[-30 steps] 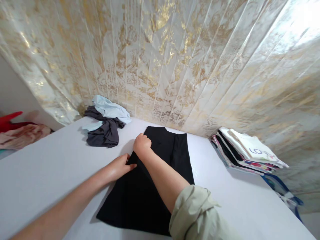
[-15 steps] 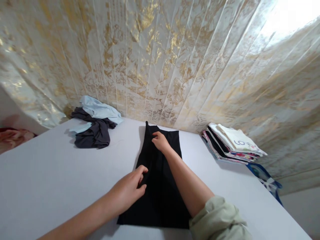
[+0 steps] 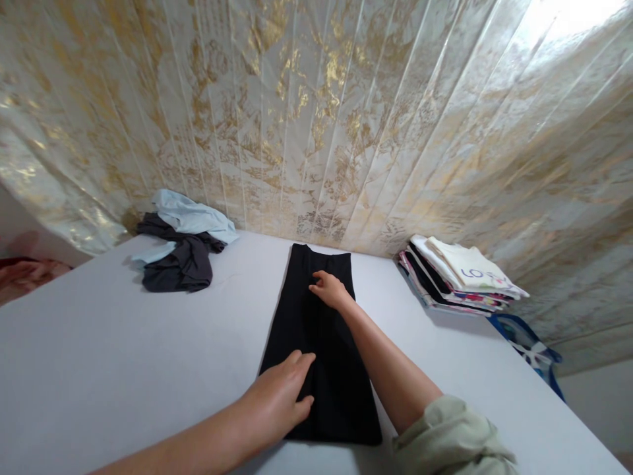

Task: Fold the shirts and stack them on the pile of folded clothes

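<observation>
A black garment (image 3: 341,382), its exact kind unclear, lies flat on the white table in a long strip that widens toward me. My left hand (image 3: 281,397) is over its near left part, thumb and fingers apart, with nothing gripped between them. Farther up, my right hand (image 3: 330,290) rests on or just above the cloth near the narrow far end. Its thumb and forefinger are parted and hold nothing visible. The right forearm passes over the garment's right edge.
Crumpled dark grey and light blue clothes (image 3: 180,254) lie at the back left of the white table (image 3: 198,356). A stack of folded clothes (image 3: 457,274) sits at the back right, beside a blue-edged bag or item (image 3: 531,349). Behind hangs a gold-patterned curtain (image 3: 297,132).
The garment's left side has been folded over to the right, making the strip narrower. My left hand has moved right and nearer; its grip on the cloth has opened. My right hand has shifted slightly right and nearer.
</observation>
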